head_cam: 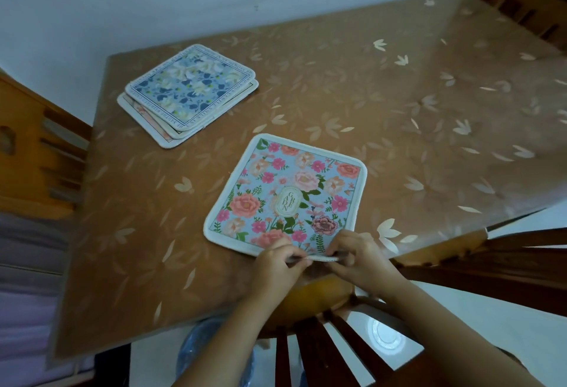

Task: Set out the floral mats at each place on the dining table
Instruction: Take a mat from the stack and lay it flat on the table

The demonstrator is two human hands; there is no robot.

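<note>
Where its oval label (287,199) spells GARDEN, the pink floral mat (245,202) lies flat on the glossy, leaf-patterned brown surface (399,95); it is a rounded square with pale stitched edging. I see the left hand (276,267) and right hand (359,260), each grip closed in a pinch on its near edge. Beyond its far left corner sits a stack of mats (190,95), blue-flowered on top, with border lettering too small to read.

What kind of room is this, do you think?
Likely a home dining room: a table with a leaf-print cover, a wooden chair beside it, and a floral mat laid at one place.
</note>
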